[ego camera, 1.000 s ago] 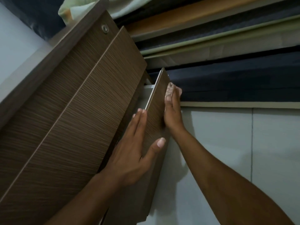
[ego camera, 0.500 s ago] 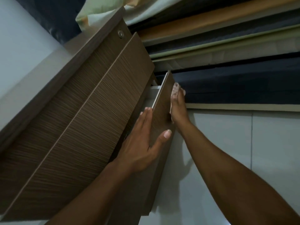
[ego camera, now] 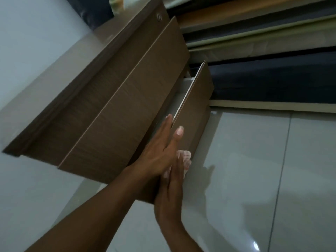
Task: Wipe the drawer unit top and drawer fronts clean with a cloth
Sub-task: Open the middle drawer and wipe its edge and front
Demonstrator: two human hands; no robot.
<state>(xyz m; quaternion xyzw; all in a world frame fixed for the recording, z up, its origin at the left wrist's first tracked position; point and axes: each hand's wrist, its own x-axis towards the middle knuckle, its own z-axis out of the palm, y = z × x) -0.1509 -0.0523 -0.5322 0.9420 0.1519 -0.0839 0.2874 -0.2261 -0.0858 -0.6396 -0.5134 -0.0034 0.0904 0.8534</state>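
Note:
A brown wood-grain drawer unit [ego camera: 112,99] stands tilted in my view, its pale top [ego camera: 60,70] toward the upper left. The bottom drawer [ego camera: 196,106] is pulled out, showing its white inner side. My left hand [ego camera: 160,150] grips that drawer's top edge, fingers inside and thumb on the front. My right hand [ego camera: 171,193] presses a pale patterned cloth [ego camera: 185,159] flat against the lower part of the same drawer front, just below my left hand.
A glossy white tiled floor [ego camera: 254,179] fills the lower right. A dark blue bed base [ego camera: 272,80] with a pale plinth runs along the right, right next to the unit. Pale green fabric [ego camera: 118,4] lies behind the unit's top.
My right hand with the cloth has slid down the drawer front from its far upper end to near my left hand. The view has shifted back and right.

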